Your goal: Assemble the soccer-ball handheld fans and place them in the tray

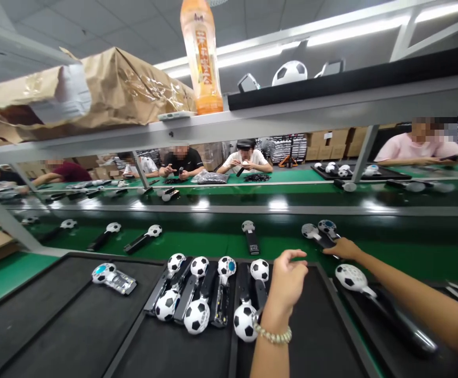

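Head view: left hand (pixel 289 278) curled loosely apart, right hand (pixel 344 249) pinching a football-headed device (pixel 318 237).

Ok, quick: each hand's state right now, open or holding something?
Left hand: open, loosely curled, nothing visible in it.
Right hand: at a ball-headed device; can't tell whether its grip is closed.

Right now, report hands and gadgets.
Right hand touching soccer-ball gadget, green belt. Left hand seemingly empty above black tray. Left wrist partly hiding a tray gadget.
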A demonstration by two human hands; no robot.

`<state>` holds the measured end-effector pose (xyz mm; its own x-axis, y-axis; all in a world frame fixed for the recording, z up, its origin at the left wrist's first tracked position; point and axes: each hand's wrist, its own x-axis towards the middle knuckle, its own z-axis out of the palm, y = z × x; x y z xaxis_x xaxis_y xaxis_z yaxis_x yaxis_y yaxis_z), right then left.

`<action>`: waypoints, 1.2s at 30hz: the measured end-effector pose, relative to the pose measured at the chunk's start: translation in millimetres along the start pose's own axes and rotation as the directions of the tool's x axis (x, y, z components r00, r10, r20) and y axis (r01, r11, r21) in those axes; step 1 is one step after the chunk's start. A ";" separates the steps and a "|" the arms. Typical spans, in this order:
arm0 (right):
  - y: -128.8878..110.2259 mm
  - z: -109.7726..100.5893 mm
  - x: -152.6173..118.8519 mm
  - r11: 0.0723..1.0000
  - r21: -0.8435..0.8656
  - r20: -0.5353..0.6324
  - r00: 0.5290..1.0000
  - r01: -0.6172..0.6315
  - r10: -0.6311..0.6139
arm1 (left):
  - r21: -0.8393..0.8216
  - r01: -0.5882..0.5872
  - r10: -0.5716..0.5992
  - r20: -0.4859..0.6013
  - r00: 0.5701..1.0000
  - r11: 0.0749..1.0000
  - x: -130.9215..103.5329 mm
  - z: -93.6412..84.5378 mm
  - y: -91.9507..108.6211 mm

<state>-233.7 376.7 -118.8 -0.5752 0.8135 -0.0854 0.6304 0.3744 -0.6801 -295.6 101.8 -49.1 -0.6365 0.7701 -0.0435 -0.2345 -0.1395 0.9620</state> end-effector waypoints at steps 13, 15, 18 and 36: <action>-49.7 -40.5 -139.7 0.701 0.711 0.425 0.825 -0.050 -0.372 | -0.287 -0.004 -0.041 -0.148 0.988 0.958 13.1 33.3 -27.2; -54.3 -34.5 -166.8 0.664 0.745 0.404 0.756 0.053 -0.514 | -0.337 -0.066 0.006 -0.174 0.985 0.939 8.4 37.6 -23.6; -55.3 -30.7 -187.6 0.689 0.692 0.373 0.711 0.215 -0.596 | -0.399 -0.123 0.046 -0.199 0.979 0.909 0.3 37.2 -13.0; -51.6 -58.3 -187.0 0.168 0.917 0.397 0.874 -0.362 -0.280 | -0.539 0.193 -0.250 -0.034 0.968 0.820 -3.5 38.1 4.8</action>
<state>-128.3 231.2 -25.3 -0.8864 0.4295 -0.1728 -0.1637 -0.6400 -0.7508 -266.6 122.2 -34.0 -0.5824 0.7588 -0.2917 -0.7111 -0.3016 0.6352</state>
